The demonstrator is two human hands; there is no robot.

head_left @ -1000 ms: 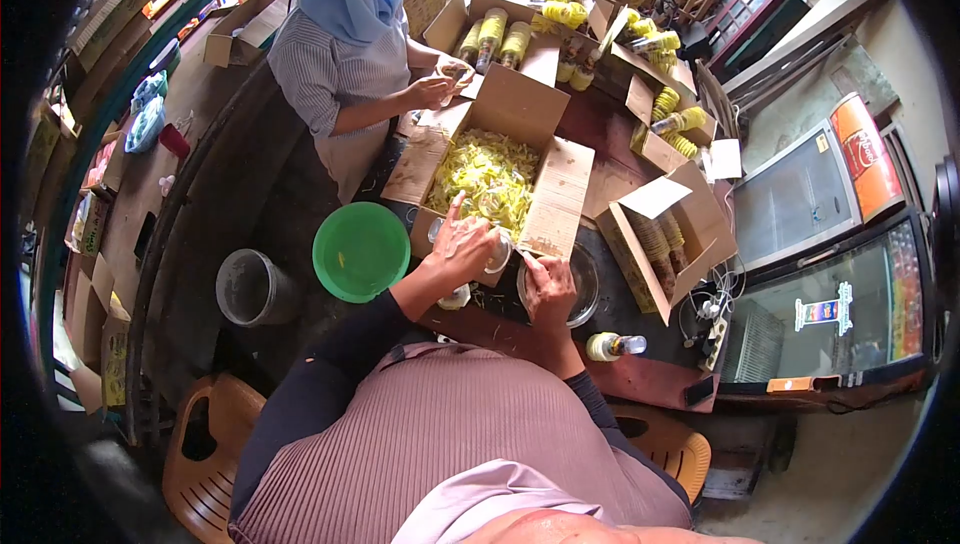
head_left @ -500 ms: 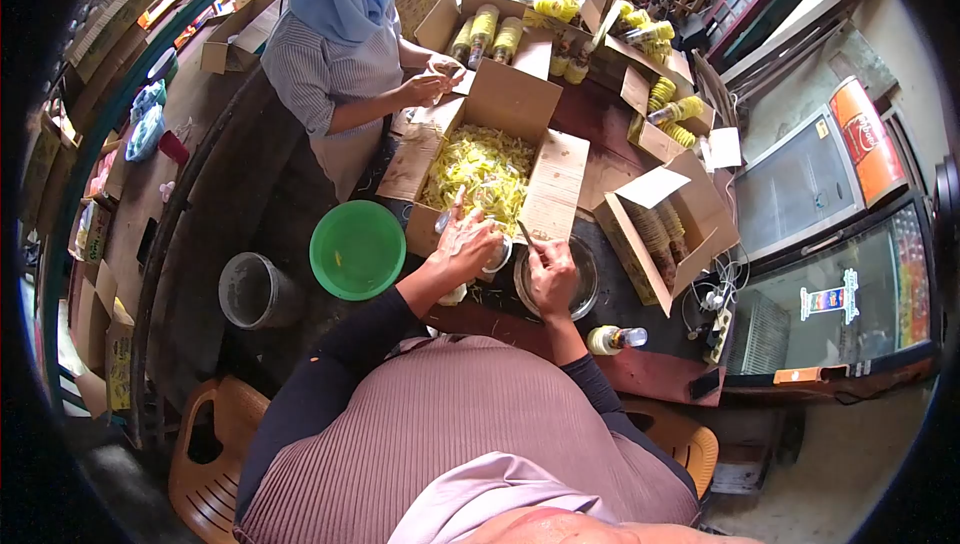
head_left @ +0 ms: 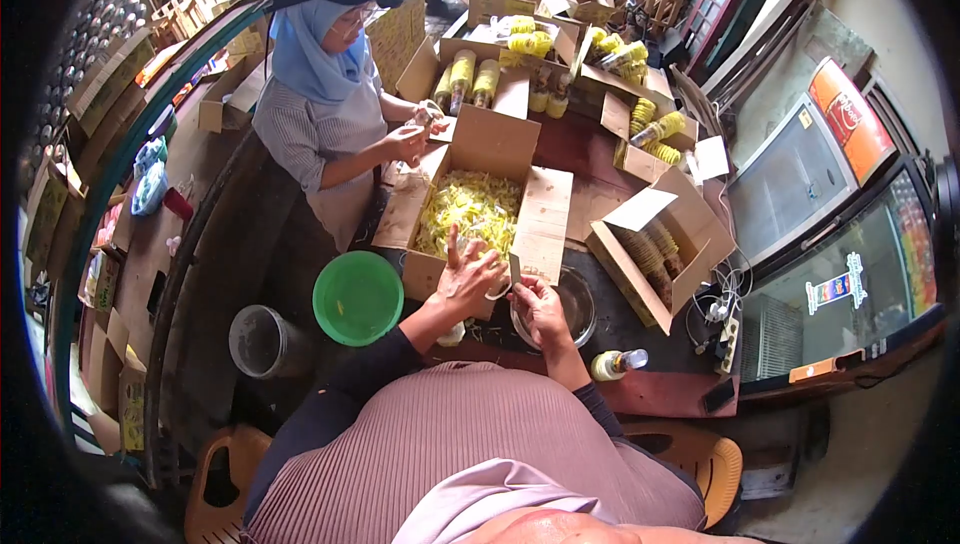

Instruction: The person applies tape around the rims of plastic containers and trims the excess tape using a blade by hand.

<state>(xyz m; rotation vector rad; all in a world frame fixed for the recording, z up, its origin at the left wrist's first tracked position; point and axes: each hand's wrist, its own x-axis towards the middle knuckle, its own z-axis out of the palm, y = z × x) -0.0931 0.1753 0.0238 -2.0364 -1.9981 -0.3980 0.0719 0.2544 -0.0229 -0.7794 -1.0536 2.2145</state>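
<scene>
My left hand (head_left: 466,281) is over the front edge of an open cardboard box (head_left: 424,272) filled with loose yellow strips (head_left: 470,206). Its index finger points up, while the other fingers curve around a pale, round-rimmed container (head_left: 497,294), mostly hidden beneath. Close beside it, my right hand (head_left: 541,310) pinches a thin, flat, blade-like tool (head_left: 515,272) that stands upright. A round metal bowl (head_left: 588,324) lies under my right hand on the dark table. To the right of the bowl, a small bottle (head_left: 612,365) with pale yellow contents rests on its side.
A green basin (head_left: 358,298) and a grey bucket (head_left: 262,342) are at left. Across the table a co-worker (head_left: 325,119) handles a small item. Boxes with yellow-wrapped bottles (head_left: 462,81) stand behind; another box (head_left: 655,249) is at right, near cables (head_left: 735,289) and a glass-front cooler (head_left: 840,284).
The tool in my right hand has swung upright and moved left, close to my left hand. My left hand has opened slightly around the container. The view has shifted, and the co-worker's hands have moved.
</scene>
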